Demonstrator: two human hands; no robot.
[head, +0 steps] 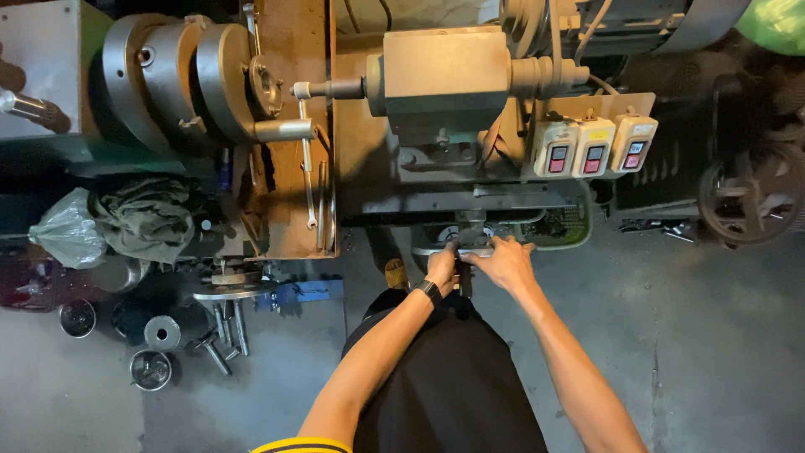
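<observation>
Workshop floor, grey concrete; lathe [436, 92] across upper frame. Your left hand [442, 267] and right hand [506, 262], lower centre, both close around its handwheel [457, 248]. Step: cranking. Next probably needs steady, even turning.

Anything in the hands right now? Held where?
Both hands, left hand and right hand, grip the grey metal handwheel on the lathe's front, at its near rim. The exact finger placement is too small to tell.
</observation>
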